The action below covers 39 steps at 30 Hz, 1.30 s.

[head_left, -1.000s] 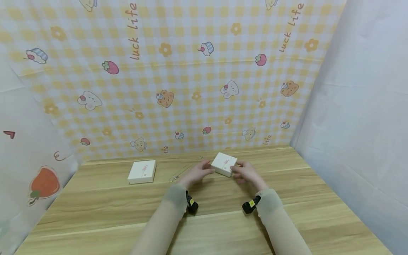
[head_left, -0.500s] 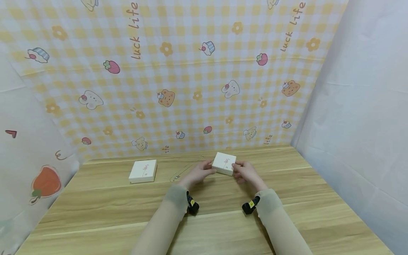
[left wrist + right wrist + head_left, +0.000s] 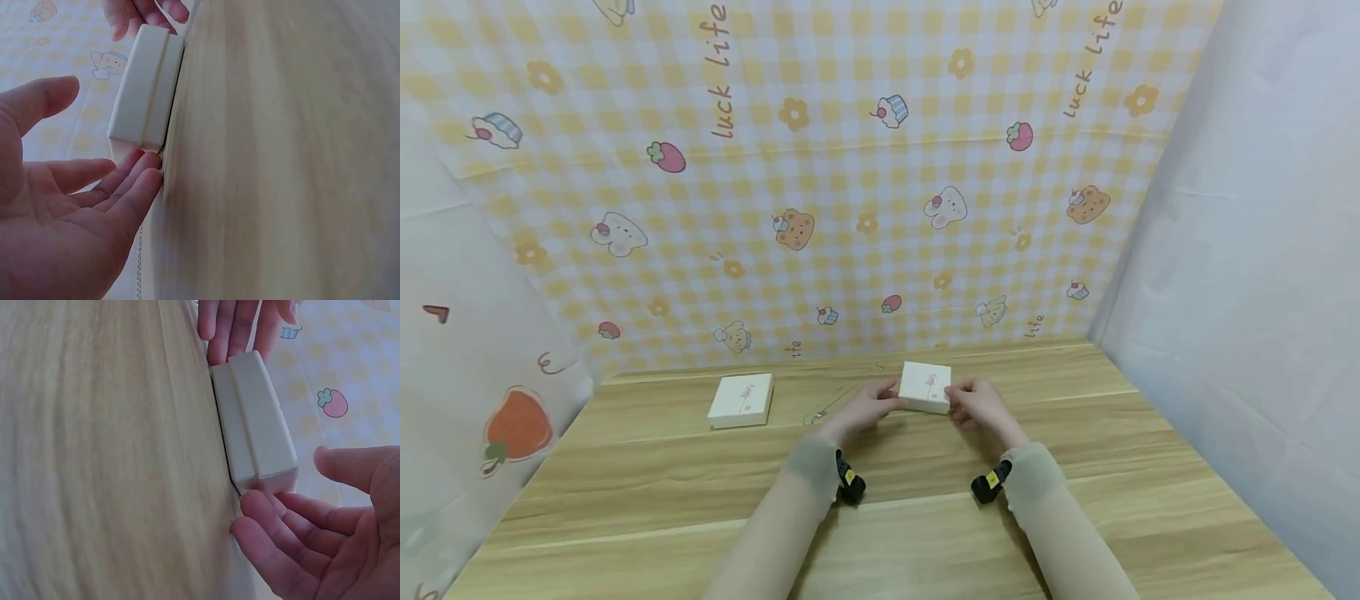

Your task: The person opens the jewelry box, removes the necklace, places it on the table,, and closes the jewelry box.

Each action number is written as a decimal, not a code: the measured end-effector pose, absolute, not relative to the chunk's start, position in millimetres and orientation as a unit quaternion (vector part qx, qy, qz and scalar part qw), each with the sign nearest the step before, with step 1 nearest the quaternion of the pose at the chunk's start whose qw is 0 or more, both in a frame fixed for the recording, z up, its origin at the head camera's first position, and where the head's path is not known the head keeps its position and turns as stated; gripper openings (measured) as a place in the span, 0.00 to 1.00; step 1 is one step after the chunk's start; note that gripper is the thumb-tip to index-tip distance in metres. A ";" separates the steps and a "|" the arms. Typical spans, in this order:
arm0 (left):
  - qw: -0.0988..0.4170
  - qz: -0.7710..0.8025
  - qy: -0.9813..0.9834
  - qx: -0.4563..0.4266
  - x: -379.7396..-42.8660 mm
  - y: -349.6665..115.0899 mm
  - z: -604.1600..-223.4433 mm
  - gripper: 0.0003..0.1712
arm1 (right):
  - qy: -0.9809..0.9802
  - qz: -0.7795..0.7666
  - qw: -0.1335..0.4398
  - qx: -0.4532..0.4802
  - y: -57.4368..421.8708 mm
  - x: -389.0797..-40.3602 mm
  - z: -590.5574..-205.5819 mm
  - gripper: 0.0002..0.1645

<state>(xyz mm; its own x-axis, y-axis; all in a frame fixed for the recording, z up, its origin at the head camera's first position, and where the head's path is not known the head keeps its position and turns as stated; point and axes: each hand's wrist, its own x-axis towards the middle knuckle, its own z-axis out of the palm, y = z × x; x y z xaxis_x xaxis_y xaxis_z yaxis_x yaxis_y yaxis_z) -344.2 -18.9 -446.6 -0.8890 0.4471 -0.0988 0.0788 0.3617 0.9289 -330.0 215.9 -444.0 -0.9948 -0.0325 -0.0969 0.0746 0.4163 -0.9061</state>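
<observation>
A small white lidded box (image 3: 925, 386) with a pink print on its lid lies flat on the table, toward the back, between both hands. My left hand (image 3: 868, 406) touches its left side with extended fingertips; in the left wrist view that hand's thumb (image 3: 59, 94) stands away from the box. On the opposite side, my right hand (image 3: 981, 406) touches the box with its fingers, and its thumb (image 3: 350, 467) is also apart from it in the right wrist view. A thin chain necklace (image 3: 820, 415) lies on the table left of my left hand, partly hidden by it.
A second white box (image 3: 741, 400) with a similar print sits farther left on the wooden table (image 3: 917, 542). Behind the table hangs a yellow checked cloth (image 3: 835, 167). White cloth (image 3: 1247, 250) closes off the right side.
The box between the hands has turned counterclockwise, so its near edge now lies almost level, and it has shifted slightly left. Both hands stay beside it. The head view has shifted a little.
</observation>
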 end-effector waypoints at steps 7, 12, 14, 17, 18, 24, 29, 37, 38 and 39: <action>0.198 0.542 0.801 0.160 -336.6 -31.8 -445.2 0.43 | 0.856 -0.514 0.049 -0.001 211.1 -326.1 -439.2 0.19; 0.217 0.547 0.795 0.146 -329.9 -42.7 -442.7 0.44 | 0.865 -0.498 0.058 -0.011 205.6 -323.7 -439.6 0.18; 0.220 0.546 0.795 0.145 -327.1 -47.5 -441.7 0.44 | 0.869 -0.491 0.062 -0.016 202.7 -322.7 -439.7 0.18; 0.222 0.548 0.792 0.152 -323.3 -54.2 -440.3 0.43 | 0.876 -0.477 0.066 -0.026 197.7 -320.4 -438.7 0.17; 0.222 0.550 0.790 0.158 -322.3 -56.4 -440.0 0.43 | 0.878 -0.473 0.067 -0.029 195.7 -319.4 -437.9 0.16; 0.218 0.531 0.802 0.167 -316.7 -72.7 -440.1 0.43 | 0.889 -0.451 0.068 -0.051 182.3 -312.7 -434.0 0.12; 0.220 0.519 0.808 0.171 -310.0 -88.0 -439.8 0.45 | 0.898 -0.429 0.068 -0.076 170.5 -307.4 -432.7 0.12; 0.237 0.536 0.792 0.168 -300.3 -107.3 -440.1 0.45 | 0.898 -0.417 0.083 -0.114 154.9 -299.0 -431.6 0.14; 0.240 0.541 0.789 0.167 -300.0 -108.9 -440.7 0.45 | 0.896 -0.419 0.085 -0.122 153.6 -298.1 -431.6 0.14; 0.244 0.545 0.785 0.165 -299.8 -110.3 -441.3 0.44 | 0.893 -0.421 0.089 -0.129 152.3 -297.3 -431.4 0.15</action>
<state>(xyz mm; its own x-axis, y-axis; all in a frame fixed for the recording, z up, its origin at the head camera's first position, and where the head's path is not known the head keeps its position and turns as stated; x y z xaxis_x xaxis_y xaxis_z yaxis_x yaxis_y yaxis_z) -299.8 -110.3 -441.3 -0.8269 0.5244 -0.2030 -0.0071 0.3512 0.9363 -297.3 152.3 -431.4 -0.9508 -0.3057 -0.0507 -0.1555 0.6122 -0.7752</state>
